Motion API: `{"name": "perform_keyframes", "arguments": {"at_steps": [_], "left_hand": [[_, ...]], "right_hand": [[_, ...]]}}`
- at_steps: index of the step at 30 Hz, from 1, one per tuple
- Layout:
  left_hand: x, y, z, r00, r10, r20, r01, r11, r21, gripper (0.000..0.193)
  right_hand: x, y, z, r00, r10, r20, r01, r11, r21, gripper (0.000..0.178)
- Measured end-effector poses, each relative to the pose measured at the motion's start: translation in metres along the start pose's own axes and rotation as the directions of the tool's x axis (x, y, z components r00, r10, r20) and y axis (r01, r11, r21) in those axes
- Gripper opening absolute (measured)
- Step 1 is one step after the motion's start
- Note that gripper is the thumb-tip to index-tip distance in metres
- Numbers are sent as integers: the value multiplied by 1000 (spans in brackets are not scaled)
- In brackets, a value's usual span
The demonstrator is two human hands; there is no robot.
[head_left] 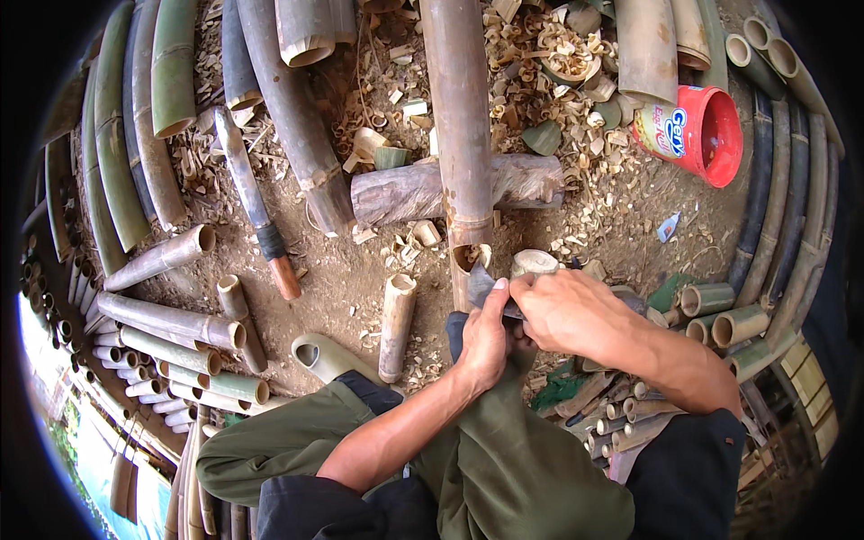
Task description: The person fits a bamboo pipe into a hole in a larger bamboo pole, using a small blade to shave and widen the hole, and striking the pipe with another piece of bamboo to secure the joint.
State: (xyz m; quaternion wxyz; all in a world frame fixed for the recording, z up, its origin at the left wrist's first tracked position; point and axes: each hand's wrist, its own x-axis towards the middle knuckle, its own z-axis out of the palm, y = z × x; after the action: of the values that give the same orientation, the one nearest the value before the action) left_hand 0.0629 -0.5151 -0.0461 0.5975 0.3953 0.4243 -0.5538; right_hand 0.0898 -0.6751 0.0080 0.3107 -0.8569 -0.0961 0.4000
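A long brown bamboo pole [459,117] runs from the far edge toward my knee, resting across a short log [391,193]. Its near part has an opening with pale shavings in it. The grey pointed blade of a knife [480,283] reaches into that opening. My left hand [486,342] is closed at the blade, its thumb stretched along it. Close beside it, my right hand [571,310] is closed round the knife, knuckles up; the handle is mostly hidden. A cut bamboo end [535,262] shows just beyond my right hand.
A large knife with a brown handle [283,277] lies on the ground at left. A short bamboo tube [397,328] is near my sandal [328,355]. A red tub [711,135] lies tipped at far right. Bamboo lengths [171,328] line both sides; wood shavings [576,54] cover the ground.
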Motion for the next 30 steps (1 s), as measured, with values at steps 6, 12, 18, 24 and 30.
{"name": "perform_keyframes", "arguments": {"at_steps": [6, 12, 18, 24, 30], "left_hand": [[-7, 32, -28, 974, 219, -56, -105, 656, 747, 66], [-5, 69, -45, 935, 303, 186, -180, -47, 983, 57], [-3, 61, -48, 874, 425, 236, -231, -64, 971, 52], [-2, 39, -7, 938, 308, 161, -330, 643, 691, 57], [-2, 39, 1, 978, 159, 132, -142, 981, -132, 43]], "right_hand": [[4, -22, 47, 965, 260, -6, -224, 839, 495, 29], [31, -62, 123, 786, 542, -297, -115, 601, 791, 33], [34, -60, 135, 771, 543, -332, -209, 708, 674, 40], [-8, -35, 56, 832, 357, -424, -339, 933, 121, 37], [36, -37, -22, 993, 112, 29, -82, 861, -502, 14]]}}
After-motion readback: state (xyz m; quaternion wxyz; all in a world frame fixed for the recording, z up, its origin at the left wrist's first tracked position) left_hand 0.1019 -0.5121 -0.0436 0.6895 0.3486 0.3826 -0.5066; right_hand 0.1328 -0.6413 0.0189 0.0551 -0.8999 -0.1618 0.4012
